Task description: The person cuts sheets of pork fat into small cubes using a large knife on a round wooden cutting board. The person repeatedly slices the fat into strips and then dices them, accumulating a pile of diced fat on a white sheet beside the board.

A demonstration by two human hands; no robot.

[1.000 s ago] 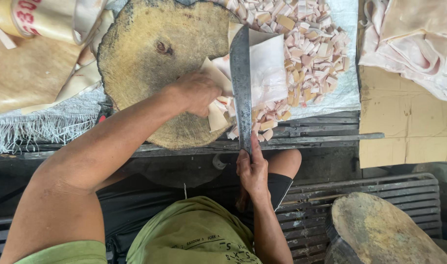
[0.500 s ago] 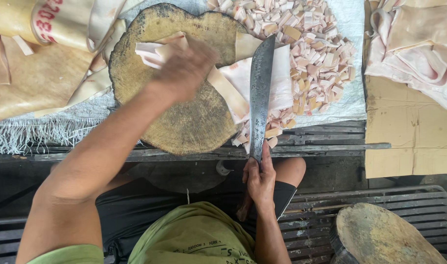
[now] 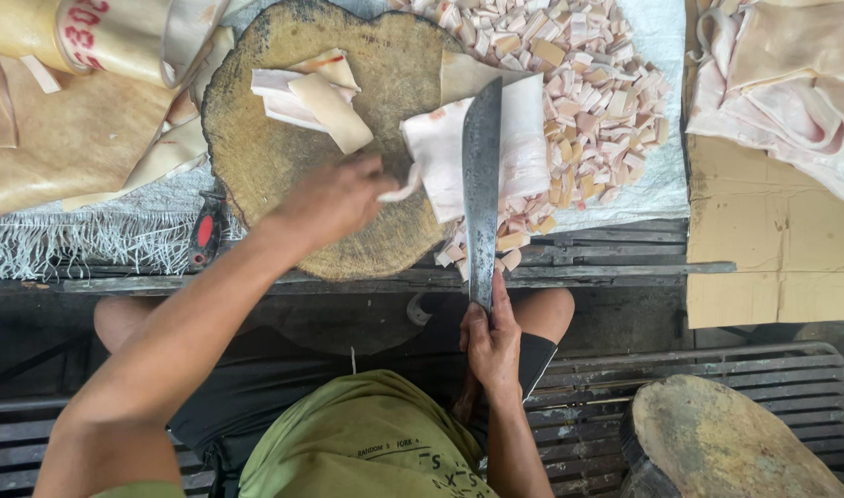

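Observation:
My right hand (image 3: 489, 341) grips the handle of a long cleaver (image 3: 482, 175), whose blade lies pointing away over a pale slab of pork skin and fat (image 3: 523, 138) on the round wooden chopping block (image 3: 284, 157). My left hand (image 3: 334, 198) hovers over the block's near side, fingers pinching a thin pale strip at the slab's left edge. Two or three cut strips (image 3: 311, 92) lie stacked at the block's far left.
A heap of several small diced pieces (image 3: 579, 83) covers a white sheet right of the block. Large pale slabs (image 3: 791, 83) lie on cardboard (image 3: 763, 249) at right. Tan hides (image 3: 62, 138) sit at left. A second wooden block (image 3: 726, 443) is at bottom right.
My left hand laid strips at the block's far left, then drew back toward me to the slab's edge. The cleaver has stayed over the slab.

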